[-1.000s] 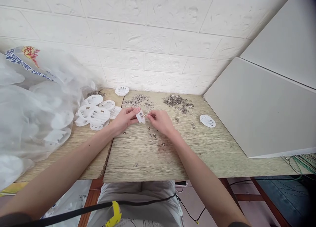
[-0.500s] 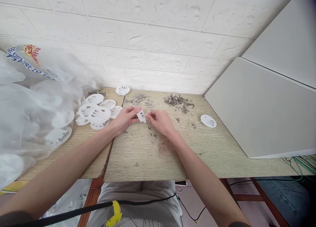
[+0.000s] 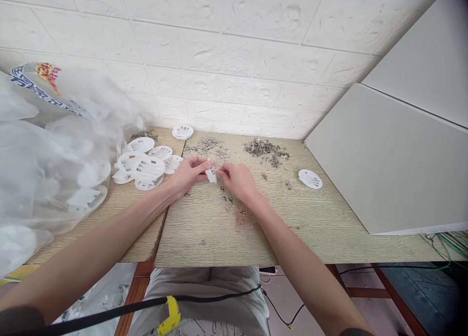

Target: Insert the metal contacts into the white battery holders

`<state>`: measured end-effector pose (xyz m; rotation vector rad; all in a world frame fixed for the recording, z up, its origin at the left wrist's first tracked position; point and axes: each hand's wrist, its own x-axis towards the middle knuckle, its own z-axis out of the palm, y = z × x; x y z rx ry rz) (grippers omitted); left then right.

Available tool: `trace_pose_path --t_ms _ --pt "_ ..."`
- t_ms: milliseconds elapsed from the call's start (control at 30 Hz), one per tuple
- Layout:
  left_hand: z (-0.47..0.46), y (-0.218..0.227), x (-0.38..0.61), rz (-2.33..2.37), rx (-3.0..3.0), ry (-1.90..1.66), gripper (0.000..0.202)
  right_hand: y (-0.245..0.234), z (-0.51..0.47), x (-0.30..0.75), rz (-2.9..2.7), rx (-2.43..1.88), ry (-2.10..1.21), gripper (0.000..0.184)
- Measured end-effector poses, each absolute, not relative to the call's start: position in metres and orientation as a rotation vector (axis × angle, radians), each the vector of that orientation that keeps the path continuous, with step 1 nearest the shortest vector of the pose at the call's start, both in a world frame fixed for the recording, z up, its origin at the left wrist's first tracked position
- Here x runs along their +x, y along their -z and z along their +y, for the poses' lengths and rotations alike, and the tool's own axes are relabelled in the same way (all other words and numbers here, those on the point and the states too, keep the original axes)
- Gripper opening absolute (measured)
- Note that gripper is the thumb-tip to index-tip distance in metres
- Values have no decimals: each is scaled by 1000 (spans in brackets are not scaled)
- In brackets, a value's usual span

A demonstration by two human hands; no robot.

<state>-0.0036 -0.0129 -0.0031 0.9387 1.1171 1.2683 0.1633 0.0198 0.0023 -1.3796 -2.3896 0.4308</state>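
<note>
My left hand (image 3: pixel 188 173) pinches a small white plastic disc (image 3: pixel 210 175), held on edge above the wooden table (image 3: pixel 310 228). My right hand (image 3: pixel 236 178) is closed in a pinch right against the disc, its fingertips on a tiny metal piece I can barely make out. Loose small metal clips (image 3: pixel 228 199) lie on the table just below both hands.
A heap of white slotted discs (image 3: pixel 144 163) lies left of my hands, beside a large clear plastic bag (image 3: pixel 44 165) of more discs. Two piles of metal clips (image 3: pixel 268 150) lie near the wall. One disc (image 3: pixel 310 178) lies alone at the right, by a grey box (image 3: pixel 387 165).
Both hands have shifted slightly up and closer together; the disc has turned more on edge, and my right fingertips now touch it.
</note>
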Motion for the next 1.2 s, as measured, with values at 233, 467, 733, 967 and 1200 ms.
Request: trace_pose_path --t_ms 233,467,733,967,1200 --pt "-14 1 -1 1116 956 -1271 34 -5 16 162 -2461 -1362 -354 22" --pt "-12 1 -1 1122 954 -1264 34 -6 16 162 -2518 -1350 -280 22" --pt "-13 -1 1 1162 1030 -1214 32 -3 14 159 -2519 -1320 -306 24" --pt "-10 -2 -6 1048 973 -1152 33 -6 21 168 -2500 -1247 -455 23" --pt "-9 -3 -10 993 950 -1122 32 -8 24 171 -2451 -1222 -522 22"
